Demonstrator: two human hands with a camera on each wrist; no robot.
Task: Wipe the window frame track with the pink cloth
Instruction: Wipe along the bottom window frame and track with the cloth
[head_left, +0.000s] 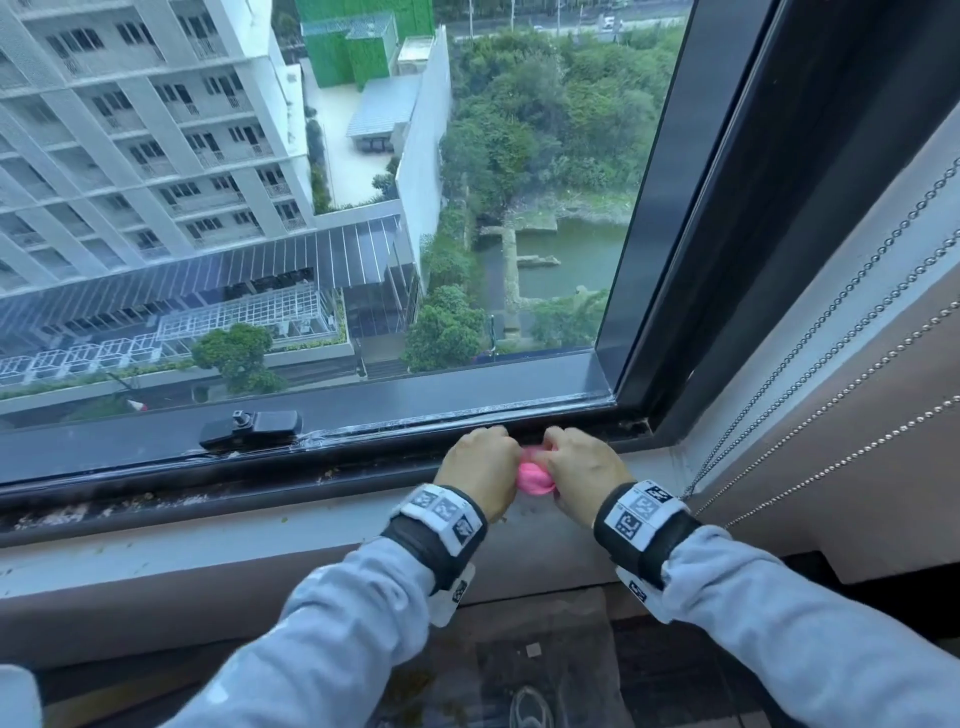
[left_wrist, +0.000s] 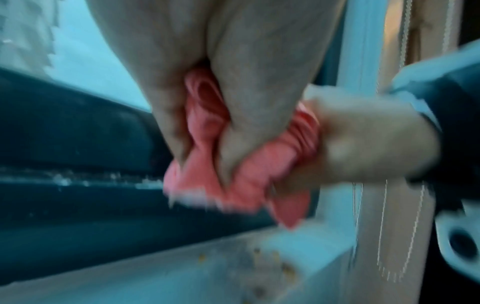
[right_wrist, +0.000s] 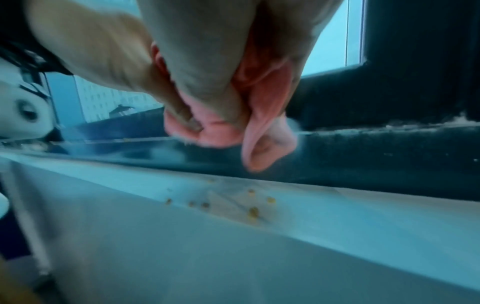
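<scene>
We're gripping the pink cloth (head_left: 535, 479) with both hands at once, low and a bit right of center in the head view. Our left hand (head_left: 479, 466) and right hand (head_left: 583, 468) are sitting side by side, nearly touching, each one curled tight around a bunched end of the cloth, so only a small pink wad is showing between them. In the left wrist view the cloth (left_wrist: 241, 164) is bulging out between our fingers (left_wrist: 228, 148), with the right hand (left_wrist: 369, 142) clamping the other end at the right of the frame. That view is pretty blurry.

The hands are hovering right over the window frame track (head_left: 311, 475), the dark channel running across the lower middle of the head view, and the knuckles are reaching its far edge. We can't tell if the cloth is actually touching the track.

A black window latch (head_left: 253, 428) is sitting on the sash to the left of the hands. 2 bead chains (head_left: 810, 338) are hanging down the right side, and small yellowish crumbs (right_wrist: 252, 211) are lying on the pale sill (head_left: 208, 540).
</scene>
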